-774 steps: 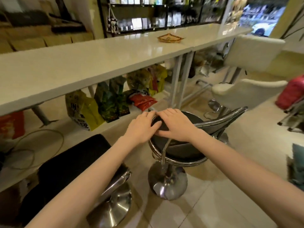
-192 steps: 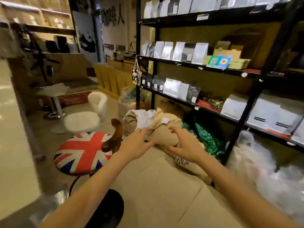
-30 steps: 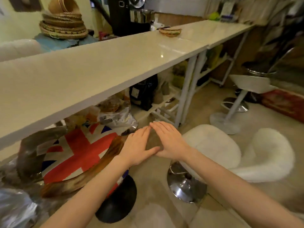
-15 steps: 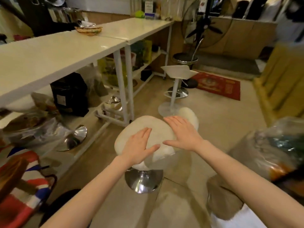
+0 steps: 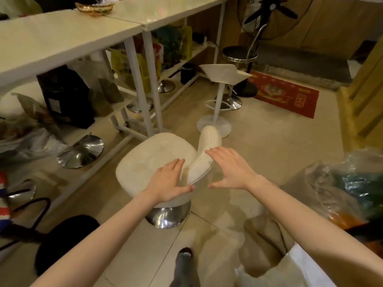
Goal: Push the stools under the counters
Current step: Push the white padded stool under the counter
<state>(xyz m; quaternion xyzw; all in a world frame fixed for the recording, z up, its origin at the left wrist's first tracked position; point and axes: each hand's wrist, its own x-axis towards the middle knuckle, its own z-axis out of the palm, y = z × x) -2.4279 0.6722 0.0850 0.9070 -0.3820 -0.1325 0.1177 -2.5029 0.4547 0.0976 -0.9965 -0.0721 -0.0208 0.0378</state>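
Observation:
A white padded stool point(image 5: 153, 162) with a curved backrest and chrome base stands on the floor in front of the white counter point(image 5: 62, 40), out from under it. My left hand point(image 5: 167, 183) lies flat on the near edge of its seat, fingers spread. My right hand point(image 5: 228, 168) hovers open just right of the backrest, apparently not touching it. Farther back a tall white bar stool point(image 5: 223, 73) and a black round stool point(image 5: 240, 53) stand out in the aisle. A union-flag stool point(image 5: 4, 195) shows at the left edge.
Chrome stool bases point(image 5: 81, 152) and bags sit on the shelf under the counter. A floor fan point(image 5: 267, 15) and a red mat point(image 5: 286, 94) are at the back. Plastic bags point(image 5: 348, 183) and a sack point(image 5: 267, 245) crowd the right. A woven basket point(image 5: 94, 6) rests on the counter.
The view has swung right and closer to the white padded stool. My left hand has settled on the seat's near edge and my right hand has moved off the seat to beside the backrest.

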